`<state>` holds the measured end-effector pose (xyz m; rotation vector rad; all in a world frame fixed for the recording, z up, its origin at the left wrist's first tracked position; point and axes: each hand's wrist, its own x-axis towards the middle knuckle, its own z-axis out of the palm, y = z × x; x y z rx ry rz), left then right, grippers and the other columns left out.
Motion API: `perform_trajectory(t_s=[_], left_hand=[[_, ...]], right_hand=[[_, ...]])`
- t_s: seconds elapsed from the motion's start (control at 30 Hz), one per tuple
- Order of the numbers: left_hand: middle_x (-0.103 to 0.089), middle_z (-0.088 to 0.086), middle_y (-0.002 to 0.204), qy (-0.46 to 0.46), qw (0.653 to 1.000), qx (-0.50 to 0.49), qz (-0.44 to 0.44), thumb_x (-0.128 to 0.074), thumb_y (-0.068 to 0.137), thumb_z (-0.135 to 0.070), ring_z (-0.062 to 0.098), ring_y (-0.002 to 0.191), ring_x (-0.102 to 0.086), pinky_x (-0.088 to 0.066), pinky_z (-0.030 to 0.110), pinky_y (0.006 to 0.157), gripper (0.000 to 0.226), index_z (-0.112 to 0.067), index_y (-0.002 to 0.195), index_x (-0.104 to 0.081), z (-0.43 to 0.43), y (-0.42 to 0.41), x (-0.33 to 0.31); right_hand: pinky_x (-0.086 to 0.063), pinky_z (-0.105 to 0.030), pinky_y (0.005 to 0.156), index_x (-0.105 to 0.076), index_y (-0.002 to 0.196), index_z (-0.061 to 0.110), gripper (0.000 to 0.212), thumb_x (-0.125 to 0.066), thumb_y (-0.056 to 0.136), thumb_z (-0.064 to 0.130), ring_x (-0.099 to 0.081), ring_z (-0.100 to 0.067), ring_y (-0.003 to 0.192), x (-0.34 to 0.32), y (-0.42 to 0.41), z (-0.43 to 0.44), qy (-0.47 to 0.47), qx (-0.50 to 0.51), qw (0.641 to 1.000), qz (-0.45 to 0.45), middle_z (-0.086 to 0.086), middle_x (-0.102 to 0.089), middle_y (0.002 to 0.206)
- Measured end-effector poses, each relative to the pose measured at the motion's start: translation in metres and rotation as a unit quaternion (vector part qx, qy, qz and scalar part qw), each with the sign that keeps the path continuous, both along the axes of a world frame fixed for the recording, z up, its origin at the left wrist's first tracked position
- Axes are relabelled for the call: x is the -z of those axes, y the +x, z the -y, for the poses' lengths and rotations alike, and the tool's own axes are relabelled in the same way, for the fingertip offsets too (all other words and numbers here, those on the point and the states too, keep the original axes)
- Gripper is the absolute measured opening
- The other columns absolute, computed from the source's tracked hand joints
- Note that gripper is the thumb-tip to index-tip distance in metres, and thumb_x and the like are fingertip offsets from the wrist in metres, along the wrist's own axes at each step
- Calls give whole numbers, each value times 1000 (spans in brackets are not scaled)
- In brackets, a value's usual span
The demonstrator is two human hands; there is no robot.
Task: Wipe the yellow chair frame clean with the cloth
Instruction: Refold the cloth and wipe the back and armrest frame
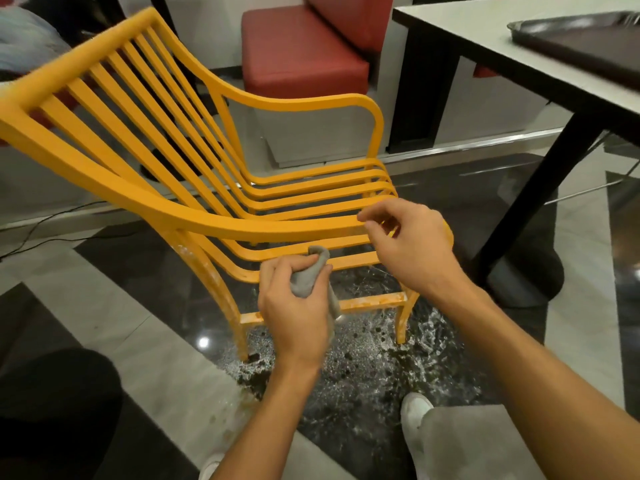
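The yellow chair frame (194,157) stands on the floor, seen from its side, with slatted back and seat. White smears show on its near legs and lower crossbar (370,302). My left hand (294,306) is closed around a bunched grey cloth (308,275) just below the near seat slats. My right hand (408,244) rests at the front end of the near armrest, fingers curled around the yellow rail.
A red padded seat (304,50) stands behind the chair. A white-topped table (512,39) with black legs and a dark tray (581,32) is at the right. The dark floor under the chair is wet and speckled (363,368). My white shoe (414,410) is close by.
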<state>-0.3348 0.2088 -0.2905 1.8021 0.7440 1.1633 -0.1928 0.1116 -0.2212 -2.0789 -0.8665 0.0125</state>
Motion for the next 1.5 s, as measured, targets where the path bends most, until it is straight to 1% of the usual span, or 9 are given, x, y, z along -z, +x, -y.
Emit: perform_trajectory(t_s=[0.17,0.27,0.4,0.6,0.97,1.07,1.2,1.33,1.5], left_hand=[[-58,1,120,-26,999,43,-9,-87,86,-13,3,115,-59,-48,10,92,24,-19,108,-78,23,-31,-18],[-56,-6,129,-73,994,83,-24,-80,93,-11,-3,119,-59,-50,7,92,26,-25,113,-76,40,-45,-23],[-69,-7,124,-190,971,142,28,-69,93,-20,7,116,-67,-58,27,93,28,-25,120,-70,45,-48,-28],[-79,-2,107,-352,925,139,43,-83,89,-15,10,103,-76,-61,25,82,52,-22,136,-62,33,-33,-30],[-80,13,105,-459,867,189,-52,-79,91,-20,31,102,-77,-59,56,95,18,-8,105,-77,8,0,-14],[-79,17,110,-497,841,209,-49,-70,100,-13,29,100,-76,-61,52,92,13,-4,109,-72,6,11,-12],[-78,14,104,-539,819,194,25,-63,102,-6,21,90,-78,-65,35,70,5,-5,107,-66,5,19,-12],[-78,12,110,-542,813,214,25,-64,101,-6,21,96,-77,-64,38,80,23,-1,123,-67,-1,19,-10],[-79,5,95,-500,830,245,-30,-69,99,-19,15,87,-76,-60,30,67,15,-5,98,-76,-7,17,-10]], right_hand=[[-55,-26,75,-79,108,24,26,-64,101,44,-71,-4,88,22,-72,18,0,-71,955,-290,10,-78,91],[-61,-31,79,-80,108,22,19,-67,102,34,-75,-11,95,32,-96,25,77,-21,924,-374,5,-80,96],[-56,-22,66,-79,101,22,10,-70,100,19,-76,-11,87,33,-97,32,114,39,920,-373,5,-80,89],[-57,-28,67,-72,98,20,7,-67,101,23,-73,-14,84,38,-84,34,85,47,937,-335,2,-77,88],[-56,-28,75,-64,99,33,11,-69,99,23,-64,-7,85,56,-52,32,113,74,974,-183,9,-65,89],[-52,-21,71,-59,103,30,18,-72,97,20,-62,-7,86,53,-47,31,115,75,982,-126,8,-62,89],[-57,-39,82,-57,103,36,19,-74,94,39,-62,-14,102,58,-43,29,74,51,983,-161,8,-61,106],[-58,-30,80,-65,104,30,19,-79,91,28,-64,-8,102,56,-39,29,77,34,978,-189,10,-64,105],[-52,-24,88,-74,102,26,18,-80,90,14,-60,1,102,52,-31,31,57,16,995,-82,17,-63,102]])
